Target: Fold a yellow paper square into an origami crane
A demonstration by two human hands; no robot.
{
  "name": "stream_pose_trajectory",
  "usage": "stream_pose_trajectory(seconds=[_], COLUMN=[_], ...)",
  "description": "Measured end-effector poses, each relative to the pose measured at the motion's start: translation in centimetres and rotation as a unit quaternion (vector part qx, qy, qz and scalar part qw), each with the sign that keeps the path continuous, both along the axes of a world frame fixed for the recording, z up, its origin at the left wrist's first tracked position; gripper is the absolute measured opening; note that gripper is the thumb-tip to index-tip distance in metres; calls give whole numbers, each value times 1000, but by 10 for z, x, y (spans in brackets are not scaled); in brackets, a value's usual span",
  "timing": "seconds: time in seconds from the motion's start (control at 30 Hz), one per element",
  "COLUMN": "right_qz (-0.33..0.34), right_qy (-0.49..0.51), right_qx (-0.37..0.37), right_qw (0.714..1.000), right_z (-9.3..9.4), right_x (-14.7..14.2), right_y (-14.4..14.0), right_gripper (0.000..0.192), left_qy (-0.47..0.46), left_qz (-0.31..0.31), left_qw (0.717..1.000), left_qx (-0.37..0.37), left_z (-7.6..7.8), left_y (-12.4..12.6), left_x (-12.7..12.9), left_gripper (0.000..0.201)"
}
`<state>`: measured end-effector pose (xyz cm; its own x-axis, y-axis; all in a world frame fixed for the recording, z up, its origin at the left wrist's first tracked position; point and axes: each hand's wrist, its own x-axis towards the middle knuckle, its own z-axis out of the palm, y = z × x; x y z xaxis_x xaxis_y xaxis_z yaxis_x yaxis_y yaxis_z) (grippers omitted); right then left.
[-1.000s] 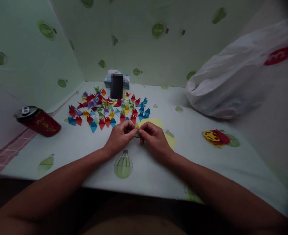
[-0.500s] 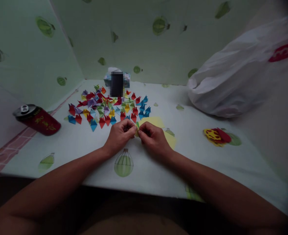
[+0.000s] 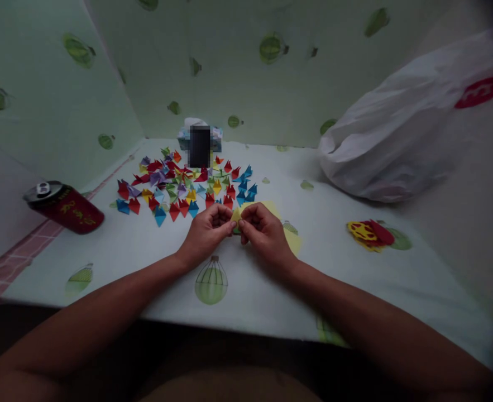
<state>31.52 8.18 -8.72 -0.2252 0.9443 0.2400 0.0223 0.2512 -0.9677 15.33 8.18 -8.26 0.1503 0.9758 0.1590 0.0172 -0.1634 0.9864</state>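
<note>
Barely shifted since a second ago: both hands up a touch toward the heap of folded paper pieces point(image 3: 185, 184), folding plainly in mid-course. Left hand point(image 3: 206, 229) pinched shut on the small yellow paper piece point(image 3: 236, 215); right hand point(image 3: 263, 231) pinched on its other side, fingertips nearly meeting. Held just above the yellow sheets point(image 3: 290, 240), on the table point(image 3: 146, 245).

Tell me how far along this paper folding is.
Done: dozens of folded paper pieces lie spread on the table. In hand: left hand and right hand pinch a small yellow piece. Left: yellow sheets under the right hand.
</note>
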Motion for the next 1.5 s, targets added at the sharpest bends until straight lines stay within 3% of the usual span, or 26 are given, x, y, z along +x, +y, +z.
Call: stream_pose_trajectory(seconds=[0.47,0.73,1.17,1.5], right_qz=[9,21,18,24], right_qy=[20,54,79,77], right_qx=[17,-10,-19,11], right_qw=[1000,998,997,997], right_z=[2,6,1,0], right_x=[0,-1,-1,-2], right_y=[-1,-1,2,1], right_gripper=[9,10,12,10], left_qy=[-8,-33,-10,-36], left_qz=[-1,11,24,32], left_qw=[1000,998,999,999], left_qx=[14,57,26,25], left_z=[3,3,7,6], left_y=[-2,-2,-5,-2], left_x=[-2,-1,-4,-2], left_gripper=[16,18,10,19])
